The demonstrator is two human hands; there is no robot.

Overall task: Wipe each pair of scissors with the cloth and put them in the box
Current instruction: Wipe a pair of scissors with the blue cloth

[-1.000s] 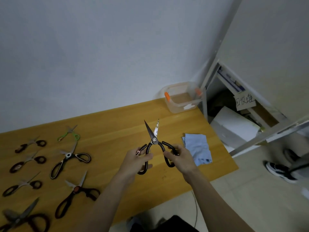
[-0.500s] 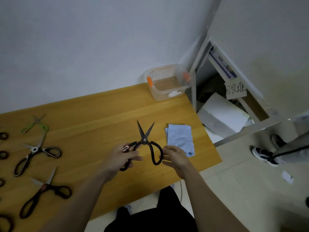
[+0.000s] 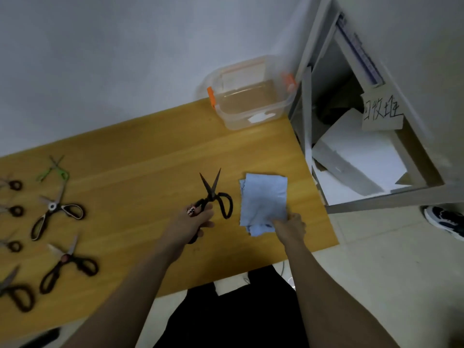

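The left hand (image 3: 193, 223) gripped one handle of the black scissors (image 3: 213, 194), blades slightly apart and pointing far. The right hand (image 3: 291, 226) pinched the near edge of the blue cloth (image 3: 263, 199) on the desk (image 3: 150, 156). The clear box (image 3: 251, 96) stood at the far right corner.

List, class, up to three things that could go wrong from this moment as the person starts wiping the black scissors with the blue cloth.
1. The black metal scissors are gripped by the left hand with their blades apart; wiping them like that could nick the fingers.
2. The right hand pinches only a corner of the folded light-blue cloth, so it may slip.
3. The clear plastic box with orange clips sits at the table's far corner, so a careless drop may miss.
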